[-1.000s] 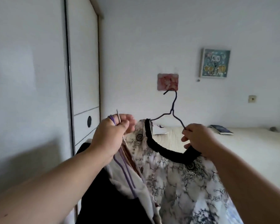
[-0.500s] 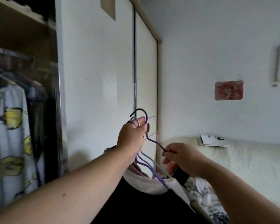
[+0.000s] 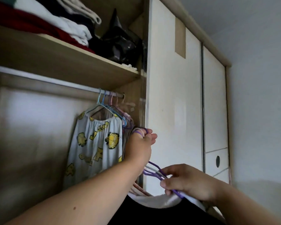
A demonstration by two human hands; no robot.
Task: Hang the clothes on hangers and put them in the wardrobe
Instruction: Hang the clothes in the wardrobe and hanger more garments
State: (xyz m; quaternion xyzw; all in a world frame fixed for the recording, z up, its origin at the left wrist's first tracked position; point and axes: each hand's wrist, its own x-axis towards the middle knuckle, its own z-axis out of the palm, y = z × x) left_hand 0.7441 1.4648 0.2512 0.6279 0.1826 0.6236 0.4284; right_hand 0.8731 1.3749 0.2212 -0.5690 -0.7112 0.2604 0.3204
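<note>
Hangers (image 3: 153,170) — we grip their hooks in our left hand (image 3: 139,148) at the wardrobe door (image 3: 173,111)'s edge, our right hand (image 3: 186,181) pinching their shoulders.

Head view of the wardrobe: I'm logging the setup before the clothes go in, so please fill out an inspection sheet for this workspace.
Surface: wooden shelf above the rail.
Job's things: hanger bundle, purple and grey, with a white-and-black garment below it; a cartoon-print garment hangs on the rail among pastel hangers.
Clutter: folded clothes and a black bag on the shelf.
Grippers: left hand grips the bundle's hooks; right hand pinches its arms.
Cables: nothing seen.
Surroundings: white sliding door, pale wall.
</note>
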